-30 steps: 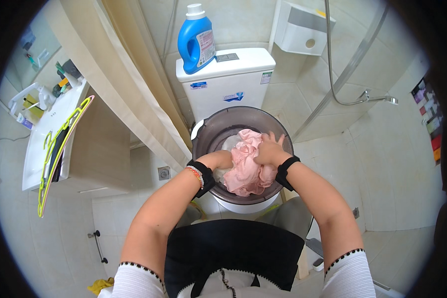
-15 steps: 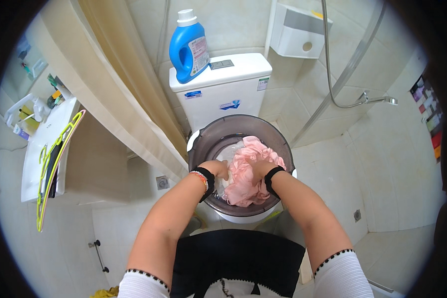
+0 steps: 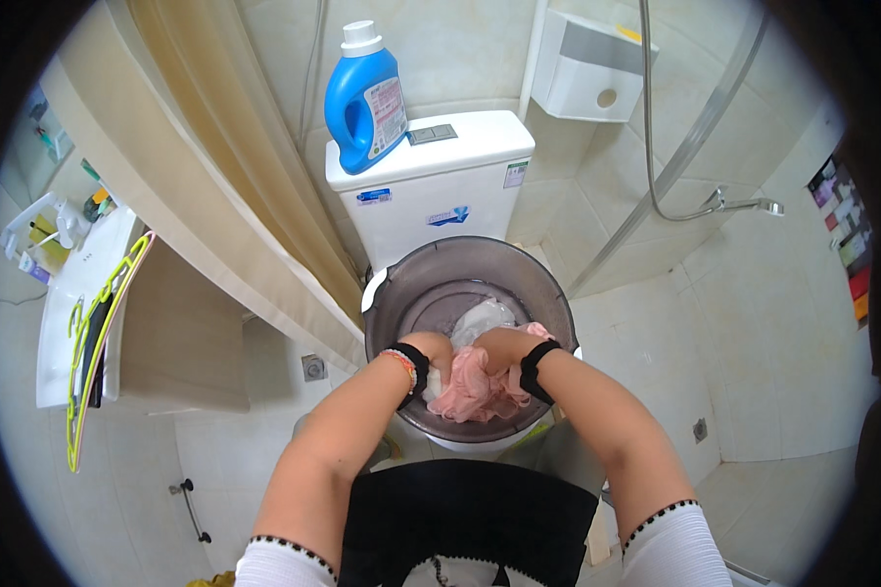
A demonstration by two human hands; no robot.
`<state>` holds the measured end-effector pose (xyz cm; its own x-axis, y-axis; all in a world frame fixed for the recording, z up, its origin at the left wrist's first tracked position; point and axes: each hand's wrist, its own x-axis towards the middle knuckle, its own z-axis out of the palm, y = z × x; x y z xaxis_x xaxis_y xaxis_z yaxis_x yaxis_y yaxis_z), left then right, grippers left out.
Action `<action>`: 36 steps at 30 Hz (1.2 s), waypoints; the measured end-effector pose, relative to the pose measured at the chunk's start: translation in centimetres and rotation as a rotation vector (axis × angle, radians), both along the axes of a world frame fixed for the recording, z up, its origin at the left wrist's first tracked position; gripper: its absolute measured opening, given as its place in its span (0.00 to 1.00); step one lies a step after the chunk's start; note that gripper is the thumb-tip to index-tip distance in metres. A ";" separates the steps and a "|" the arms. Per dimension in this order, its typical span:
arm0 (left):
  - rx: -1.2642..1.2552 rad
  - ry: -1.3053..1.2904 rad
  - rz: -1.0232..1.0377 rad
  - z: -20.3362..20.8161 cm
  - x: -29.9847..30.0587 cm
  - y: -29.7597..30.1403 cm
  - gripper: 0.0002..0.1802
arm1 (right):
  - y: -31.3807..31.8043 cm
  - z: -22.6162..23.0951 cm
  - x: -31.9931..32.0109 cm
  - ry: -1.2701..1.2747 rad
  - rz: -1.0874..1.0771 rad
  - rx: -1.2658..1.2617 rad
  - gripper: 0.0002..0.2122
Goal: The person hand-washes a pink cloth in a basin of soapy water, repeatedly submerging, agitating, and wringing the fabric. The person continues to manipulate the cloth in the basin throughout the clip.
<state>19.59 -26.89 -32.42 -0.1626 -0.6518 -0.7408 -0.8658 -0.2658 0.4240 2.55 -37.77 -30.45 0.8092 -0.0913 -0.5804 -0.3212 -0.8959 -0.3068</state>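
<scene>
A translucent grey-brown plastic basin (image 3: 401, 284) holds some water, a pink garment (image 3: 468, 389) and a white cloth (image 3: 486, 321). Both my hands are down inside it. The pink fabric lies bunched between my left hand (image 3: 435, 352) and my right hand (image 3: 504, 348), toward the near side of the basin. My right hand grips it from the right, its fingertips lost in the folds. My left hand closes on its left edge, with the fingers partly hidden. Part of the white cloth shows beyond my hands, and a pale bit lies below my left hand.
The basin rests on the toilet, in front of its white tank (image 3: 431, 186). A blue detergent bottle (image 3: 364, 103) stands on the tank lid. Left are a beige curtain (image 3: 215, 205) and a sink cabinet (image 3: 181, 342) with green hangers (image 3: 108, 323). A shower hose (image 3: 648, 127) hangs right.
The pink garment has been drawn toward me and bunched lower in the basin. More of the white cloth and the basin's far bottom now show. My hands have come closer together.
</scene>
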 end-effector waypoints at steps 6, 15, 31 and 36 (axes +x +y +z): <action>-0.205 0.041 0.239 7.4 1.3 1.2 0.17 | -2.2 5.3 -2.1 -0.316 -0.215 0.056 0.22; -0.650 -0.014 0.389 9.2 0.9 1.9 0.12 | -1.1 7.5 -3.4 -0.349 -0.318 0.072 0.18; -0.006 -0.167 0.041 2.8 -0.1 -0.2 0.57 | 2.2 4.0 0.2 0.130 -0.212 -0.160 0.54; 0.080 -0.219 0.034 -0.7 -2.4 -1.2 0.57 | 1.9 0.3 -0.1 0.047 -0.155 -0.169 0.35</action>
<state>17.22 -28.10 -33.08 0.0286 -0.5921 -0.8053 -0.9249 -0.3212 0.2033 2.47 -35.86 -30.17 0.7503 -0.3112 -0.5832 -0.4692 -0.8722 -0.1382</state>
